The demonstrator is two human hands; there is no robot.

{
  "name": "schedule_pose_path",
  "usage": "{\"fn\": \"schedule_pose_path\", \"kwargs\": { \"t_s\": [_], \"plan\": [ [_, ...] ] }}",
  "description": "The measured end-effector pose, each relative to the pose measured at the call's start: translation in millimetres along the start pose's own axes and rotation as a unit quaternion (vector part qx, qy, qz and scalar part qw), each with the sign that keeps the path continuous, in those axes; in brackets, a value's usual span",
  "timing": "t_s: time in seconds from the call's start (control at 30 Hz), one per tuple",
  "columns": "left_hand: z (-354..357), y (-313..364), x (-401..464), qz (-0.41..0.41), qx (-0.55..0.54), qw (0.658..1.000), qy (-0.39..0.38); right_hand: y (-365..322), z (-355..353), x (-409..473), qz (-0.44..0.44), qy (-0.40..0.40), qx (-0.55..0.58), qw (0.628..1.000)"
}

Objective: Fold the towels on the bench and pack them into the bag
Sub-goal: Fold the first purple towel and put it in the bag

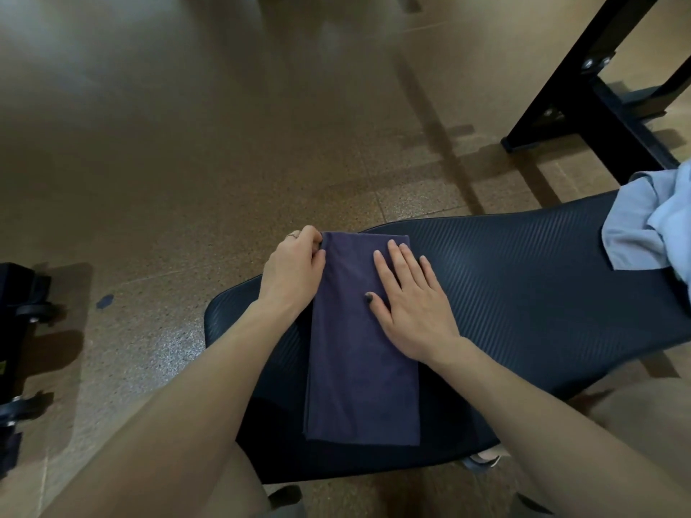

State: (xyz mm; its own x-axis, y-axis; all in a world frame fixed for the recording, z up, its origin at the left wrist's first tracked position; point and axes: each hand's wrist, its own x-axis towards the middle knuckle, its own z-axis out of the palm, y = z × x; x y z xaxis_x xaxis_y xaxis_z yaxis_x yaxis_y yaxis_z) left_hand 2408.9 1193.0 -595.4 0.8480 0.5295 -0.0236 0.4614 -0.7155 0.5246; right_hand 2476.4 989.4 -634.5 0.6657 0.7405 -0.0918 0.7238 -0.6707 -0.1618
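Two bare hands work a soft, limp purple towel (361, 342) folded long on the bench (523, 278): left hand (295, 271) pinches its far-left corner, the likely place to lift, right hand (407, 297) presses flat, open.

Speckled brown floor (224, 143), glossy, with tile seams. Black metal frame (583, 91) at upper right, bolted at a joint, its foot resting on the floor. Small blue mark (105, 301) on the floor at left. Black wheeled equipment (18, 330) at the left edge, partly cut off.
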Motion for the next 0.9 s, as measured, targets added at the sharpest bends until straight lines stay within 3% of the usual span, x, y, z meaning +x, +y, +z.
{"fn": "schedule_pose_path", "kwargs": {
  "t_s": [0.13,0.27,0.43,0.6,0.73,0.9],
  "plan": [
    [-3.7,8.4,-18.8,0.021,-0.009,1.000,0.005,-7.2,-6.3,-3.2,0.012,0.011,-0.010,1.000],
    [-3.9,12.8,-65.5,0.046,0.054,0.997,-0.042,-34.8,-16.3,-29.5,-0.019,0.050,0.006,0.999],
    [-2.9,2.3,-114.9,0.046,0.104,0.988,-0.104,-54.5,-7.0,-78.0,-0.021,0.019,0.019,0.999],
    [-0.6,0.6,-133.2,0.079,0.203,0.974,-0.067,-54.5,11.7,-109.5,-0.001,-0.007,0.007,1.000],
    [-1.0,4.3,-166.0,0.043,0.159,0.985,-0.040,-61.0,1.0,-115.6,-0.013,0.018,0.014,1.000],
    [3.7,0.0,-192.8,0.004,0.116,0.992,-0.048,-61.0,11.0,-138.1,-0.039,-0.013,0.002,0.999]
  ]
}}
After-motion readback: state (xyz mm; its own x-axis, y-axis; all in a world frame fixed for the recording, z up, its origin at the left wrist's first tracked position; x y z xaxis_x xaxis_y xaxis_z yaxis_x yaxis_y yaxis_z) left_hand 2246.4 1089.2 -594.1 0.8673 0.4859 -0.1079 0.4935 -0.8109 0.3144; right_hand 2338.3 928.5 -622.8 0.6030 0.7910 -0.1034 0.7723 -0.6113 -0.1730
